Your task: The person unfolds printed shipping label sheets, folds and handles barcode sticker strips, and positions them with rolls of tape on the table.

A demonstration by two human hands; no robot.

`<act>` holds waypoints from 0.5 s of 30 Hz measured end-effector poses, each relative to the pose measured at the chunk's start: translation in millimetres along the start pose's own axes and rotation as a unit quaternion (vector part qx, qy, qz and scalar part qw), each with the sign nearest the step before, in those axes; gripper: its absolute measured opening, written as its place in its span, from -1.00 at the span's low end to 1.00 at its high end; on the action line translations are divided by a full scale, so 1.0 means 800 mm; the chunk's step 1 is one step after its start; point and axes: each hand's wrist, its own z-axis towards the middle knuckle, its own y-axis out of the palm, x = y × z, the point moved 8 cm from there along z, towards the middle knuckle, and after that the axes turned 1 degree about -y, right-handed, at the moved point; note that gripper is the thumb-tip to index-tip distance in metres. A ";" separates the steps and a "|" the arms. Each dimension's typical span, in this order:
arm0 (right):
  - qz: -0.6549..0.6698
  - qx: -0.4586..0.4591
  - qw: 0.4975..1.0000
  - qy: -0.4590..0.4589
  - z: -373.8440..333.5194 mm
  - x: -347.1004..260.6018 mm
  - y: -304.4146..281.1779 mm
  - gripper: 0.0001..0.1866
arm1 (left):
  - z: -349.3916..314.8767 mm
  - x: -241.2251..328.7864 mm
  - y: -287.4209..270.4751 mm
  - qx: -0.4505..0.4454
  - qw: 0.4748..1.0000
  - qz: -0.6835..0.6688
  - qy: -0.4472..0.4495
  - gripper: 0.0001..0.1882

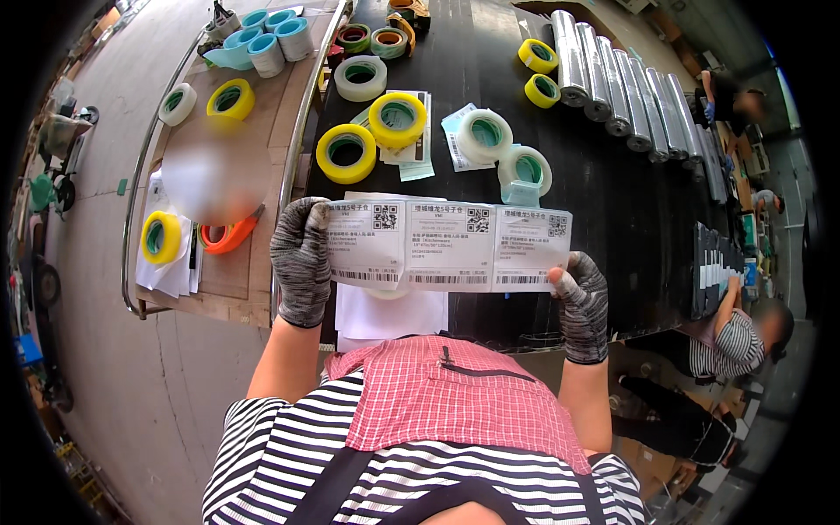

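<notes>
A strip of white printed labels [448, 249] with square codes and barcodes is stretched between my hands. My left hand [302, 262], in a grey knitted glove, pinches its left end. At the lower right corner my right hand [584, 302] grips the other end; its glove leaves the thumb tip bare. Beneath the strip a stack of white paper [389, 319] lies at the table's near edge, with part of a pale round thing showing above it. Just beyond the strip, a roll of clear tape [525, 171] rests on the black table [604, 227].
Yellow tape rolls [346, 153] and clear tape rolls [485, 135] sit farther back, some on label sheets. Several silver-wrapped rolls [604, 83] lie at the far right. On the left, a cart [262, 131] carries tape, papers and an orange ring [226, 234]. Other people [731, 341] are at right.
</notes>
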 end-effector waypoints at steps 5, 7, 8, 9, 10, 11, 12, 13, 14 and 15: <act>-0.074 -0.003 0.997 -0.016 -0.006 -0.016 0.011 -0.81 | 0.003 0.011 0.005 0.012 0.999 0.027 0.035 -0.83; -0.054 -0.003 0.998 -0.016 -0.007 -0.011 0.007 -0.85 | 0.005 0.005 -0.002 0.022 0.997 0.042 0.058 -0.83; -0.055 0.012 0.998 -0.016 -0.004 -0.007 0.007 -0.88 | 0.005 0.003 -0.005 0.025 0.997 0.045 0.062 -0.82; -0.061 0.023 0.998 -0.021 -0.003 -0.006 0.009 -0.88 | 0.005 -0.001 -0.009 0.027 0.997 0.041 0.062 -0.82; -0.067 0.026 0.997 -0.030 -0.003 -0.007 0.008 -0.87 | 0.004 -0.005 -0.009 0.025 0.997 0.043 0.054 -0.84; -0.072 0.026 0.996 -0.039 -0.003 -0.009 0.009 -0.86 | 0.005 -0.005 -0.011 0.024 0.997 0.048 0.049 -0.85; -0.073 0.031 0.996 -0.040 -0.004 -0.011 0.007 -0.86 | 0.006 -0.009 -0.010 0.020 0.998 0.045 0.049 -0.85; -0.081 0.031 0.995 -0.039 -0.006 -0.013 0.007 -0.86 | 0.008 -0.012 -0.011 0.024 0.997 0.046 0.055 -0.84; -0.089 0.029 0.995 -0.037 -0.006 -0.013 0.007 -0.85 | 0.008 -0.014 -0.013 0.030 0.997 0.048 0.061 -0.82; -0.089 0.031 0.995 -0.037 -0.006 -0.014 0.007 -0.85 | 0.008 -0.014 -0.012 0.028 0.997 0.048 0.060 -0.82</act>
